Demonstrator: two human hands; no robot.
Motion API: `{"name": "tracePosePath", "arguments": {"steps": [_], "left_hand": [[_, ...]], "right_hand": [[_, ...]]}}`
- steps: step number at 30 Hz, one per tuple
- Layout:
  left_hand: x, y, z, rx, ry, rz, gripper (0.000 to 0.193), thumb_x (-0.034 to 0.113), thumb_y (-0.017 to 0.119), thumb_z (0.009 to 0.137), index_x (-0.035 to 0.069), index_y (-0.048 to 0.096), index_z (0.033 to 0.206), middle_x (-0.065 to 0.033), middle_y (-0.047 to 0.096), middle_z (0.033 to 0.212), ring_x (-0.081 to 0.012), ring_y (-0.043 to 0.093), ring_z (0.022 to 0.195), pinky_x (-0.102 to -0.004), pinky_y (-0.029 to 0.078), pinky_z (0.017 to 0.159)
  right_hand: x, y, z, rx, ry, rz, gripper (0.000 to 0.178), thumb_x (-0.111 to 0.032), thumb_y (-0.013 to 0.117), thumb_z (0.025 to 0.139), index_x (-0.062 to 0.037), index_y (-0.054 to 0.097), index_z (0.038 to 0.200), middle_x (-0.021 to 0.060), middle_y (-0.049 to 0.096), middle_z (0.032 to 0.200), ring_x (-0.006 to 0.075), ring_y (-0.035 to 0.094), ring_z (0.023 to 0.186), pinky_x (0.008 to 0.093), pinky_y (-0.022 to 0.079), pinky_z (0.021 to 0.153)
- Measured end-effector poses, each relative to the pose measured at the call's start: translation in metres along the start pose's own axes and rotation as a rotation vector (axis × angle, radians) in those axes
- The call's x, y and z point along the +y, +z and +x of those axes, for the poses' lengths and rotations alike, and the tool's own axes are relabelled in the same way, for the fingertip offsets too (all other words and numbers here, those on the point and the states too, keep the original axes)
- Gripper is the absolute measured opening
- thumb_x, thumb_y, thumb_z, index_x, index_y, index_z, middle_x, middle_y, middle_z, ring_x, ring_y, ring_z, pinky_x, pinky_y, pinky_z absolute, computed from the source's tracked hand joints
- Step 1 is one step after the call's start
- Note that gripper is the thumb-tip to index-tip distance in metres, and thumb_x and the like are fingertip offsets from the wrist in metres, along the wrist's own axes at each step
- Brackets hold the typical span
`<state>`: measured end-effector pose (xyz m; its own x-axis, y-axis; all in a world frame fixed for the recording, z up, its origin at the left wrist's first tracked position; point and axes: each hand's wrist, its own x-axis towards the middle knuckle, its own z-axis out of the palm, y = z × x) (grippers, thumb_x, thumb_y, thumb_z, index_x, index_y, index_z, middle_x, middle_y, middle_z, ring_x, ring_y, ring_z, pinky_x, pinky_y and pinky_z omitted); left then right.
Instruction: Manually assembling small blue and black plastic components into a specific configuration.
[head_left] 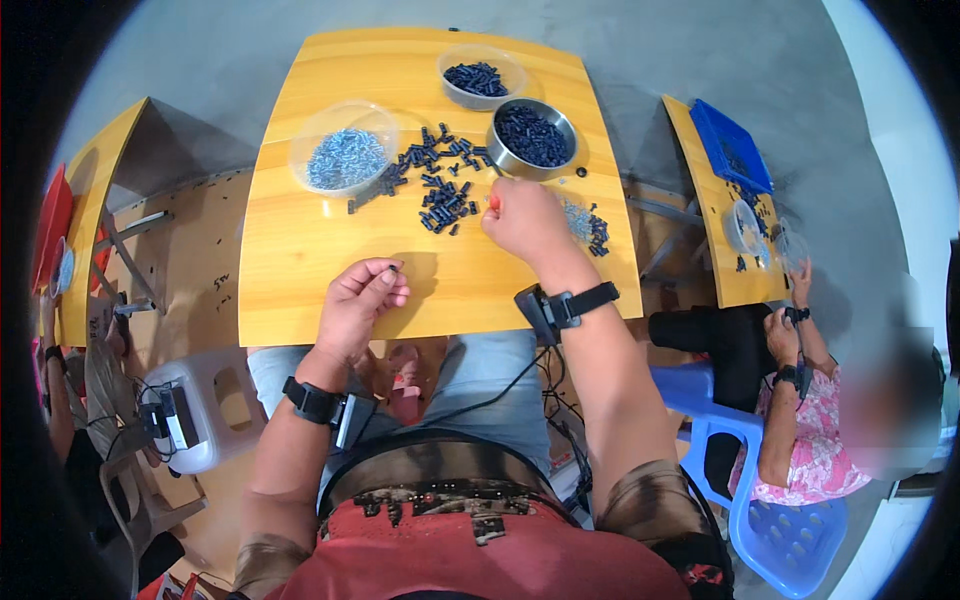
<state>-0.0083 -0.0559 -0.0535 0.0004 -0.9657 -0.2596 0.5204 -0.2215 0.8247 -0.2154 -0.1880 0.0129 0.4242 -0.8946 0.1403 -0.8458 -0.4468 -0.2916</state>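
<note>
Yellow stretches before me: on this worktop (300, 270), the left hand (352, 308) holds a small black piece (394, 268) over the near part, its fingers (378, 286) pinched narrow. The right hand (525, 215) curls beside the steel bowl (531, 173) of black parts (533, 137); whether it grips anything, I can't tell. I'd keep that pinch light, the piece's end exposed, and both hands low, clear of the loose pile (445, 205).

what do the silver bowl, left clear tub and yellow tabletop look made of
Silver bowl: probably stainless steel, from its shiny grey wall.
Clear tub: likely smooth thin plastic; yellow shows through its wall.
Yellow tabletop: wood-look, slight sheen, faint grain; wood or laminate, can't tell.
</note>
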Motion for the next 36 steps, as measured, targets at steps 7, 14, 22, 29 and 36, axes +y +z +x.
{"name": "tracePosePath", "arguments": {"steps": [7,14,22,29,36], "left_hand": [[0.007,0.015,-0.012,-0.026,0.009,0.113,0.014,0.008,0.055,0.089,0.003,0.060,0.102,-0.0053,0.064,0.090,-0.0119,0.060,0.078,-0.0240,0.050,0.070],[0.009,0.029,-0.039,-0.050,0.011,0.081,0.014,0.007,0.059,0.087,-0.001,0.061,0.098,-0.0075,0.065,0.089,-0.0132,0.062,0.076,-0.0246,0.052,0.069],[0.005,0.032,-0.065,-0.037,-0.021,0.044,0.014,0.007,0.061,0.085,-0.002,0.061,0.096,-0.0076,0.065,0.085,-0.0123,0.062,0.073,-0.0231,0.051,0.067],[0.001,0.034,-0.078,0.003,0.071,0.094,0.012,0.009,0.062,0.085,-0.001,0.060,0.092,-0.0058,0.064,0.082,-0.0096,0.061,0.071,-0.0205,0.049,0.065],[-0.003,0.034,-0.085,0.007,0.137,0.063,0.010,0.008,0.061,0.085,-0.001,0.060,0.091,-0.0056,0.064,0.081,-0.0095,0.061,0.071,-0.0207,0.049,0.065]], "right_hand": [[-0.046,0.009,-0.056,0.070,-0.104,0.661,0.010,-0.002,0.063,0.067,-0.0016,0.055,0.073,0.0134,0.057,0.066,0.0259,0.057,0.054,0.0305,0.046,0.051],[-0.080,0.005,-0.095,0.039,-0.187,0.698,0.007,-0.003,0.058,0.071,-0.0020,0.052,0.075,0.0144,0.055,0.070,0.0329,0.056,0.067,0.0400,0.045,0.059],[-0.084,0.005,-0.114,0.073,-0.281,0.689,0.006,-0.001,0.059,0.073,-0.0014,0.055,0.079,0.0133,0.057,0.072,0.0276,0.059,0.065,0.0343,0.047,0.057],[-0.092,0.011,-0.128,0.026,-0.136,0.859,0.009,0.001,0.060,0.077,-0.0001,0.059,0.086,0.0068,0.062,0.078,0.0120,0.061,0.069,0.0241,0.050,0.062],[-0.098,0.023,-0.140,-0.035,0.122,1.450,0.009,-0.001,0.063,0.082,0.0012,0.060,0.090,0.0011,0.062,0.081,0.0058,0.057,0.072,0.0197,0.048,0.064]]}}
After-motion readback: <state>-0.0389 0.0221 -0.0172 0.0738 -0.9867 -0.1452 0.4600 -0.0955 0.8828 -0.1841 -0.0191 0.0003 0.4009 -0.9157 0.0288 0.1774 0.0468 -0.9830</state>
